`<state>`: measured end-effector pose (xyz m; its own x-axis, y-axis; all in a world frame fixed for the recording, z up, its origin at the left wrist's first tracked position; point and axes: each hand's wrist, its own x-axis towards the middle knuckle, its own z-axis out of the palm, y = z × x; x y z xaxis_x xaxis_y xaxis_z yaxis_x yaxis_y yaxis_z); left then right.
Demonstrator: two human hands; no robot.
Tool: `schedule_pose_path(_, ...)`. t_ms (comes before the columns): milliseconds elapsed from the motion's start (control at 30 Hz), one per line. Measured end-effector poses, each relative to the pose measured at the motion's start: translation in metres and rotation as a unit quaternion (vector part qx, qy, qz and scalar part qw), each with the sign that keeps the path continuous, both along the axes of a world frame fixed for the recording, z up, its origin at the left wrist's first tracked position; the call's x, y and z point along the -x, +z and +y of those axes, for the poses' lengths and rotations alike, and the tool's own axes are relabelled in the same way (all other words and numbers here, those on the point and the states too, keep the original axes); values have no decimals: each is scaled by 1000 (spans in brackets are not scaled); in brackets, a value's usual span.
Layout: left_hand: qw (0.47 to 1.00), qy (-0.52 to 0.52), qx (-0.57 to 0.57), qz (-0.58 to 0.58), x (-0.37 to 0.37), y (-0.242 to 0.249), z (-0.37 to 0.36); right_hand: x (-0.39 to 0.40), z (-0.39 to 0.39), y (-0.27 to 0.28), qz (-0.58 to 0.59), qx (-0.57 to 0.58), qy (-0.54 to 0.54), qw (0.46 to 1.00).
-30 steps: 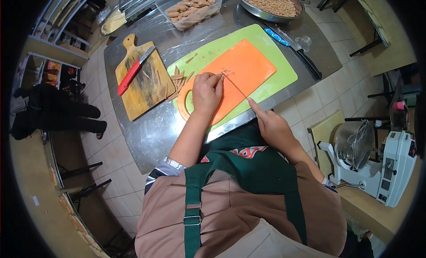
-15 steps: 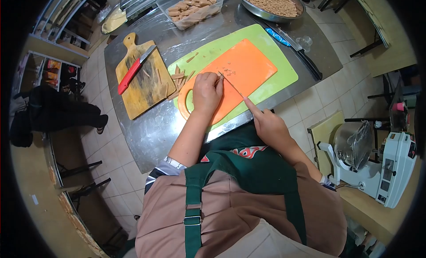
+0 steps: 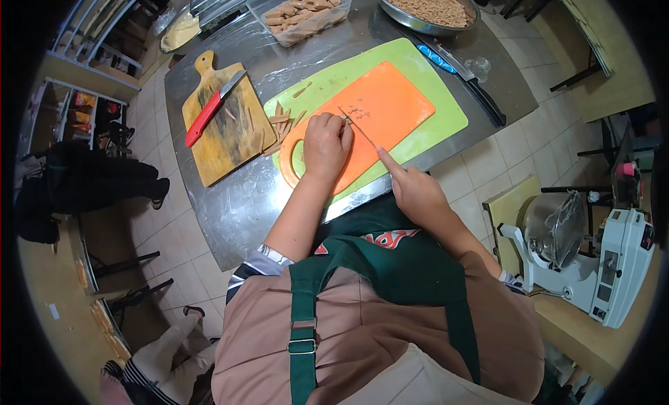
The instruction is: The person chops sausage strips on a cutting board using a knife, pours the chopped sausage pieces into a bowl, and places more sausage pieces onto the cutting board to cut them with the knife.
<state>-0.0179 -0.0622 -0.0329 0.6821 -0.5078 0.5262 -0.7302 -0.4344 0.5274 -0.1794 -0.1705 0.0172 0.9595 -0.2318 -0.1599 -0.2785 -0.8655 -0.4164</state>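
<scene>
Left hand (image 3: 324,144) pressed fingers-down on orange cutting board (image 3: 390,102), holding small food piece at fingertips. Right hand (image 3: 411,189) grips thin knife (image 3: 359,130), forefinger along spine, blade tip beside left fingertips. Chopped bits (image 3: 359,113) at 1 o'clock of left hand. Orange board lies on green board (image 3: 446,105), on steel surface (image 3: 230,203).

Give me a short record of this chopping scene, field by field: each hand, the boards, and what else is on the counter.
left hand: pressing a strip on the orange board
right hand: gripping a knife, blade at the left fingertips
under board: green mat
cut bits: beside the blade
wooden board: carries a red-handled knife
counter rear: metal bowl, clear tub
</scene>
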Motion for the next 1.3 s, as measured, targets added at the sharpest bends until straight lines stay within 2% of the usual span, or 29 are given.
schedule_pose_path(167,1000,-4,1,-9,0,0,-1,12,3,13,-29,7,4,1000)
schedule_pose_path(267,1000,-1,-1,-13,0,0,-1,1,4,7,13,1,-2,1000)
schedule_pose_path(367,1000,-4,-4,-19,1,-1,0,-11,0,-13,-44,-24,7,999)
schedule_pose_path(567,999,2,-17,-32,5,4,3,6,-4,-1,3,-39,-1,999)
schedule_pose_path(667,999,-2,3,-54,9,5,5,18,-5,0,-14,-53,-3,998)
schedule_pose_path(833,1000,-3,-14,-28,8,5,7,17,-4,1,-74,-59,-15,995)
schedule_pose_path(1067,1000,-4,-11,-17,6,3,5,5,-4,2,-31,-60,7,998)
schedule_pose_path(1133,1000,-6,-5,-17,6,3,5,-9,-9,-6,-47,-164,6,985)
schedule_pose_path(1167,1000,-7,-5,-16,6,3,5,-15,-10,-9,-46,-164,4,985)
schedule_pose_path(1233,1000,-3,8,-15,6,2,5,-23,-12,-12,-48,-236,-14,970)
schedule_pose_path(1300,1000,-4,13,-17,5,3,4,-17,-11,-3,-25,-192,-7,981)
